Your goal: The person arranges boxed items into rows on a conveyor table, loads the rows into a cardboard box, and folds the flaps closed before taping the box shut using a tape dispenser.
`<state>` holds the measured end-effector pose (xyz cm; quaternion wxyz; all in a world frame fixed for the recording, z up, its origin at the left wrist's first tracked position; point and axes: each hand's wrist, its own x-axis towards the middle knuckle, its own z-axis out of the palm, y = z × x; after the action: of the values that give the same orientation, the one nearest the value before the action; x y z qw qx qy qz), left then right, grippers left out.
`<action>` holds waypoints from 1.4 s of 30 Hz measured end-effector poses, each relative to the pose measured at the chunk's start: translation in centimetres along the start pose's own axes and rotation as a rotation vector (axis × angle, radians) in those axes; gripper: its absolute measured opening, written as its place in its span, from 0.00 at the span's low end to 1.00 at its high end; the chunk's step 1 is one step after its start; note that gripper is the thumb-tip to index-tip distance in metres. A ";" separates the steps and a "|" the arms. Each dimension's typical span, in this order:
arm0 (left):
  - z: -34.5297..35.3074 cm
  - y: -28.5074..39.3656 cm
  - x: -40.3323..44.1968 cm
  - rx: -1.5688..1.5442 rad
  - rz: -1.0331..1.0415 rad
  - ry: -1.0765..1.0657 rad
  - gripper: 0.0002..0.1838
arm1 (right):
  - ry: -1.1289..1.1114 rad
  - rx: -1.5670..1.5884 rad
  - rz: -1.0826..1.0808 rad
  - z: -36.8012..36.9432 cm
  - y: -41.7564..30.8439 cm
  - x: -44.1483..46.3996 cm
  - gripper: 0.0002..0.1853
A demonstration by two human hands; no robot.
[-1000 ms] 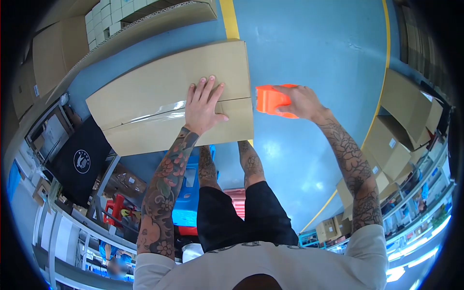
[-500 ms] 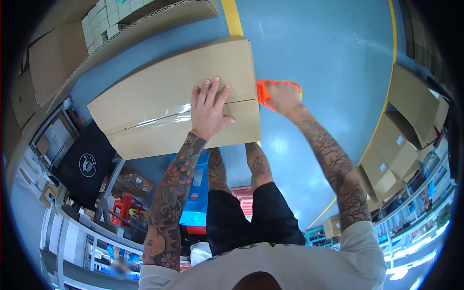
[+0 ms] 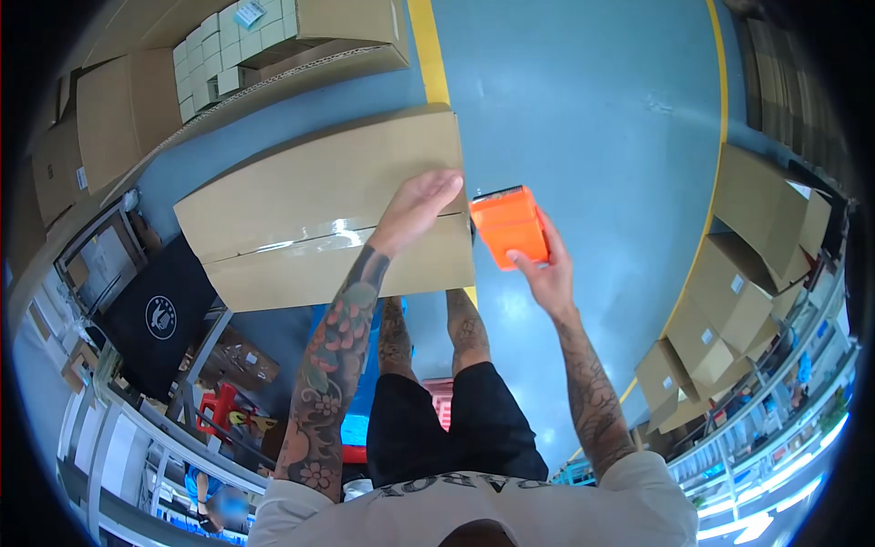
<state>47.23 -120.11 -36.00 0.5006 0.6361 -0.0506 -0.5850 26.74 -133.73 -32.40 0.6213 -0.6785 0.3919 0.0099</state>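
Note:
A long closed cardboard box (image 3: 319, 187) lies in front of me, with shiny clear tape along part of its middle seam. My right hand (image 3: 550, 273) grips an orange tape dispenser (image 3: 510, 226) just off the box's right end, thumb on its face. The dispenser's dark toothed edge points up and away from me. Over the right part of the box is my left hand (image 3: 417, 208), held sideways with loosely bent fingers and nothing visible in it. Whether it touches the cardboard I cannot tell.
An open carton (image 3: 351, 59) of small white boxes (image 3: 214, 55) stands beyond the box. A black panel with a round logo (image 3: 164, 314) is at left. Several open cartons (image 3: 729, 283) line the right, past a yellow floor line (image 3: 720, 91). A blue plastic item (image 3: 358, 401) sits by my legs.
My left hand has lifted from lying flat on the box and turned sideways. My right hand has drawn the tape dispenser back from beside the box's end, bringing its broad face into view.

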 end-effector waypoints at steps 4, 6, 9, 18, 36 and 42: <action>0.1 2.8 0.8 -0.270 -0.099 -0.308 0.21 | -0.023 0.213 0.020 1.0 -2.3 -2.0 0.39; 0.2 3.7 1.2 -0.265 -0.113 -0.350 0.19 | -0.007 0.271 0.045 1.4 -3.0 -2.2 0.39; 0.0 4.3 1.7 -0.132 -0.112 -0.305 0.16 | 0.009 0.309 0.052 1.8 -3.7 -2.3 0.39; -3.9 4.1 8.4 0.271 0.143 -0.039 0.12 | 0.155 0.317 0.218 6.3 -5.6 -1.0 0.35; -6.8 1.7 16.8 0.750 -0.061 0.170 0.22 | 0.188 0.253 0.243 7.8 -4.6 2.2 0.35; -5.5 2.5 14.6 0.798 0.005 0.131 0.27 | 0.215 0.233 0.216 7.8 -4.2 1.7 0.36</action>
<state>57.40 -127.66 -45.40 0.2177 0.8164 -0.2433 -0.4764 33.87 -128.33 -31.52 0.6457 -0.5530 0.5249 -0.0416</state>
